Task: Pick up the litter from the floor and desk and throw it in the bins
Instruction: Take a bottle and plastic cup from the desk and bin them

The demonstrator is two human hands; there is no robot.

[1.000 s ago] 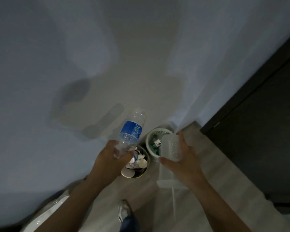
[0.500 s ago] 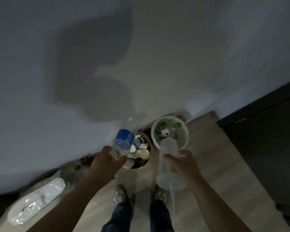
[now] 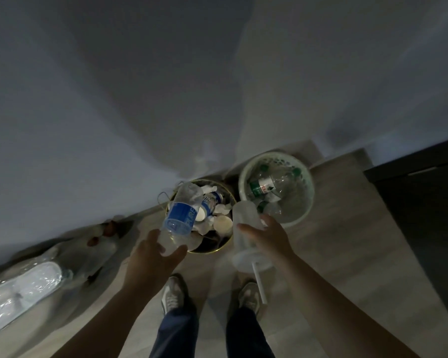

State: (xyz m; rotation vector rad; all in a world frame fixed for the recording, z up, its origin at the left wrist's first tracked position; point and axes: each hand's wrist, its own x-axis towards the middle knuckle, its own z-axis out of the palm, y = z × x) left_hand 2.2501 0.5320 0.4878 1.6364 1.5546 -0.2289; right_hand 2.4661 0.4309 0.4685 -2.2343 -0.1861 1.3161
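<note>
Two risks: left hand [image 3: 153,257], clamped on the blue-labelled clear plastic bottle [image 3: 180,218], may overflow the heaped dark round bin [image 3: 224,245]; right hand [image 3: 268,237], gripping the frosted lidded cup [image 3: 245,235] beside that bin, could shed its white straw [image 3: 259,284].

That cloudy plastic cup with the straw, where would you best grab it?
Around the middle of its side wall, from the right, as the right hand holds the cup now. Its body tapers and looks thin, and the straw sticks out of the lid end nearest the person.
</note>
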